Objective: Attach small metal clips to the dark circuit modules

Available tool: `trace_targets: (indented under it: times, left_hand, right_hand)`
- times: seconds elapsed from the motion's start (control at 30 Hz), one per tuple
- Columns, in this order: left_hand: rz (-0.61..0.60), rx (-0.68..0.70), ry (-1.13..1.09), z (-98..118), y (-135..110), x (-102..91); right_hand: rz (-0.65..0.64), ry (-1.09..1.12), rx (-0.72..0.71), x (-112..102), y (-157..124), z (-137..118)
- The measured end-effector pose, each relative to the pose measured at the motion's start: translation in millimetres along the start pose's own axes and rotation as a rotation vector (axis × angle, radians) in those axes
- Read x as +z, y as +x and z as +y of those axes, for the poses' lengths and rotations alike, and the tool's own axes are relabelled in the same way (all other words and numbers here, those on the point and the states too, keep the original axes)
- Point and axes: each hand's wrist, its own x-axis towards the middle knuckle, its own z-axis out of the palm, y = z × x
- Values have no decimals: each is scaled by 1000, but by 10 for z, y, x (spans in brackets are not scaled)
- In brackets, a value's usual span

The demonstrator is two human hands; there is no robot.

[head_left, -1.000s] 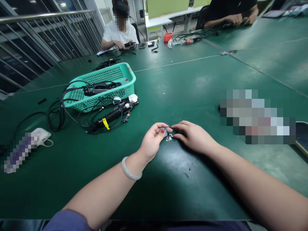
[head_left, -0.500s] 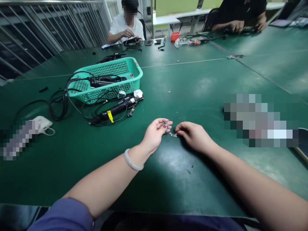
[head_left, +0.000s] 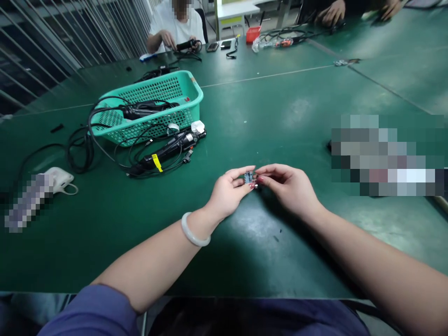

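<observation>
My left hand (head_left: 229,192), with a pale bangle on its wrist, pinches a small blue circuit board (head_left: 248,177) between thumb and fingertips, just above the green table (head_left: 245,116). My right hand (head_left: 289,186) meets it from the right, its fingertips closed on a tiny metal part at the board's right edge. Both hands sit at the middle of the table, close to me.
A teal basket (head_left: 182,100) with black cables stands at the left, a black tool with a yellow tag (head_left: 168,151) in front of it. A white face mask (head_left: 61,179) lies far left. Two other people work at the far end. A railing runs along the left.
Both hands lifted off the table and came together; the right hand picked up the small metal part and brought it to the board in the left hand.
</observation>
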Motion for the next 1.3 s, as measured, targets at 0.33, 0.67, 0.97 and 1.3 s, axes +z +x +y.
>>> trace_targets:
  times: [0.33, 0.67, 0.97, 1.3]
  left_hand:
    - [-39, -14, -25, -40, -20, 30]
    - [-23, 66, 23, -39, -51, 36]
    - [-12, 91, 34, -47, -65, 36]
    - [-6, 140, 147, -56, -87, 30]
  right_hand:
    - [67, -36, 59, 33, -16, 16]
    - [125, -217, 0, 76, -66, 16]
    - [135, -13, 33, 124, -64, -43]
    - [66, 195, 124, 96, -14, 32]
